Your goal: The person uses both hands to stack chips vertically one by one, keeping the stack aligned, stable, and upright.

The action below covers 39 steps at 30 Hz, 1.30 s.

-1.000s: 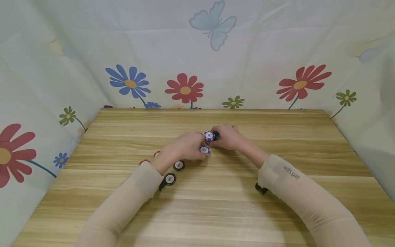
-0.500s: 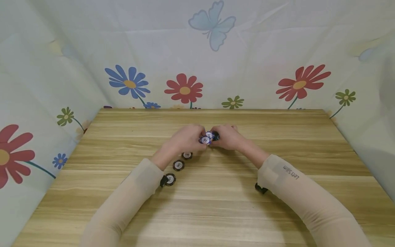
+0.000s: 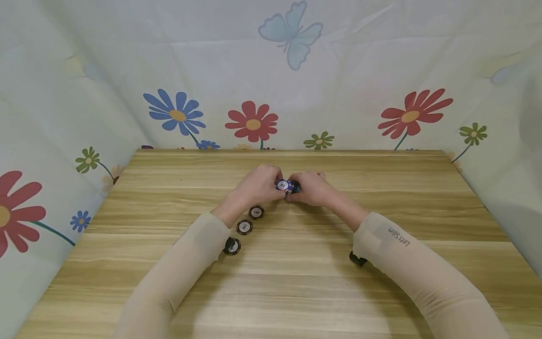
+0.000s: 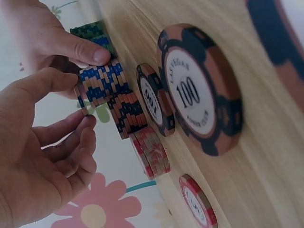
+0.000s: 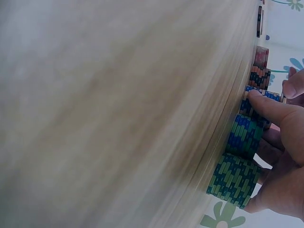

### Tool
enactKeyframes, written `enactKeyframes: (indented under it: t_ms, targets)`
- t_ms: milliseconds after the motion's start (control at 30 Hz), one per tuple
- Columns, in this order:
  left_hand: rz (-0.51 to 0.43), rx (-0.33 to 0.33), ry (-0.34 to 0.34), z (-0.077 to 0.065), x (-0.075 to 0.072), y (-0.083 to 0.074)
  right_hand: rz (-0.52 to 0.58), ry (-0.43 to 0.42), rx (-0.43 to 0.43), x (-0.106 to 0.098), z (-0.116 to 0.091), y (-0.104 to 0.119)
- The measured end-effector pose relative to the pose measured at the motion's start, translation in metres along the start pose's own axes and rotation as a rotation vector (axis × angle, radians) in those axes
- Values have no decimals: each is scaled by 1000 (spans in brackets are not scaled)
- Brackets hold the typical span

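My left hand [image 3: 259, 186] pinches a blue poker chip [image 3: 283, 185] marked 10 between thumb and finger. In the left wrist view that chip lies at the top face of the blue chip stack [image 4: 105, 80]; whether it is fully seated I cannot tell. My right hand [image 5: 287, 137] holds the blue stack, its thumb along the side. Next to that stack stand a blue-green stack [image 5: 244, 135] and a green stack [image 5: 232, 180], near the right hand's other fingers. On the other side are a brown-and-black stack [image 4: 127, 114] and a red stack [image 4: 151, 154].
Loose black-and-brown chips marked 100, one upper [image 3: 256, 212], one middle [image 3: 244, 227] and one lower chip [image 3: 233, 246], lie flat on the wooden table [image 3: 296, 292]. A loose red chip [image 4: 197, 202] shows in the left wrist view. A flowered curtain [image 3: 347, 84] hangs behind.
My left hand has moved away from me with the blue chip, from in front of the blue stack to its top. The right hand has stayed in place.
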<state>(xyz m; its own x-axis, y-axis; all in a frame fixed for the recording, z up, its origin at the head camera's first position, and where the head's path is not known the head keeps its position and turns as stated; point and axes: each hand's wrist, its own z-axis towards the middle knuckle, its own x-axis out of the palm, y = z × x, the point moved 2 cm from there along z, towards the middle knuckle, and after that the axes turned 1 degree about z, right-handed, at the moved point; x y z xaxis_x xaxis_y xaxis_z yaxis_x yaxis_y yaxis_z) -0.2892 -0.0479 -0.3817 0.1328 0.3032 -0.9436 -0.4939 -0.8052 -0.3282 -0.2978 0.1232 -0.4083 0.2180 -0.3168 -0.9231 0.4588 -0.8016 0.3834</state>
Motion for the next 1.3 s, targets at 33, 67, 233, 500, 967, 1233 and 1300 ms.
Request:
enactKeyframes:
  t_ms: [33, 67, 233, 500, 967, 1233, 1300]
  targets:
    - [1, 1, 0, 1, 0, 0, 2, 0, 0, 0, 0, 0]
    - [3, 2, 1, 1, 1, 0, 3, 0, 0, 0, 0, 0]
    - [2, 10, 0, 3, 2, 0, 8, 1, -5, -1, 0, 0]
    - [3, 5, 8, 4, 3, -1, 1, -6, -12, -1, 0, 1]
    - [20, 18, 12, 4, 5, -3, -10, 0, -3, -1, -1, 4]
    - [8, 8, 25, 1, 4, -3, -11, 0, 3, -2, -2, 5]
    - [-2, 6, 28, -2, 2, -3, -2, 5, 5, -3, -3, 5]
